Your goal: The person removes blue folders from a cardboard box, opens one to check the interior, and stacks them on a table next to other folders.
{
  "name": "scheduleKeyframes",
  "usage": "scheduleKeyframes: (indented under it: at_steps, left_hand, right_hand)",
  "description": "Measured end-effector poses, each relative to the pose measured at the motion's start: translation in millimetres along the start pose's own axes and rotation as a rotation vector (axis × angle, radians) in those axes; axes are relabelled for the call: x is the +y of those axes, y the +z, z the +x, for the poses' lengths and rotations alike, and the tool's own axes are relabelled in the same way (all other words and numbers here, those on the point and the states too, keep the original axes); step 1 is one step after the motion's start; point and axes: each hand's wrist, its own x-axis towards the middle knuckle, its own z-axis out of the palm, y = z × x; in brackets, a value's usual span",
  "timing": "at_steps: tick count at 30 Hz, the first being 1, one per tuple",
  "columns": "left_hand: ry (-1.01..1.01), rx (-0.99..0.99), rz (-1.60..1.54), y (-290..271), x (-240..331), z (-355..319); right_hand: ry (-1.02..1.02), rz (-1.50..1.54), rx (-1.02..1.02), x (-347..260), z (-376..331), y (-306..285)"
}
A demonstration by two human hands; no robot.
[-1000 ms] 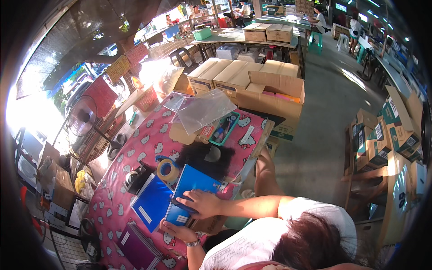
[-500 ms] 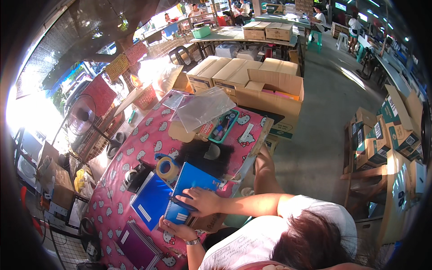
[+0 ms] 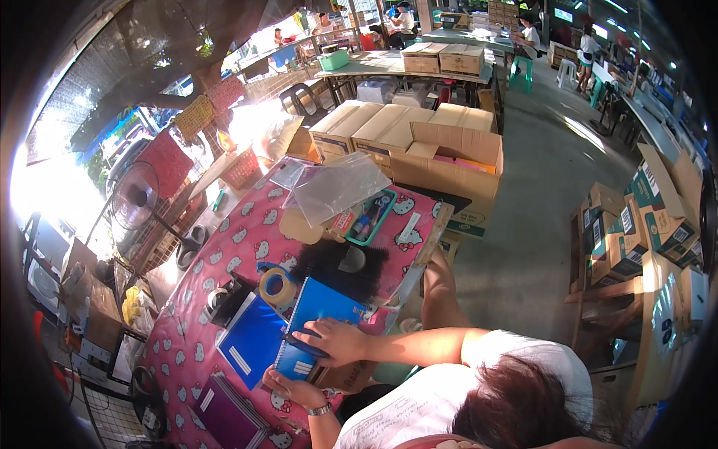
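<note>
A light-blue spiral notebook (image 3: 323, 301) lies tilted at the near edge of the table, partly over a darker blue notebook (image 3: 253, 338). My left hand (image 3: 293, 388), wearing a wristwatch, grips its lower corner. Across its middle lies my right hand (image 3: 338, 341), fingers curled round a slim dark object (image 3: 305, 344) whose kind I cannot make out. A stack of purple notebooks (image 3: 228, 415) lies nearer on the left. Just beyond the blue notebooks are a roll of tan tape (image 3: 277, 287) and a black bristly mat-like thing (image 3: 318, 260).
The pink patterned tablecloth (image 3: 224, 277) covers the table. A teal tray (image 3: 389, 211) of pens and clear plastic sleeves (image 3: 340, 187) lie toward the far end. Cardboard boxes stand behind, one an open box (image 3: 449, 168). A fan (image 3: 138, 196) is at left, more boxes (image 3: 627, 232) at right.
The light-blue notebook and my right hand have shifted very slightly toward me. Both hands keep their places on the notebook.
</note>
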Motion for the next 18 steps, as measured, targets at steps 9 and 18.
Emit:
scheduleKeyframes:
  at_steps: [9, 18]
  left_hand:
    - [-0.073, -0.002, -0.074, 2.9, 6.6, 2.5]
    - [-0.047, -0.037, -0.049, 1.2, -7.3, -1.1]
  right_hand:
    - [0.0, 0.002, 0.031, 0.1, 0.7, 2.6]
    - [0.029, 0.001, 0.044, 1.3, -1.8, 6.1]
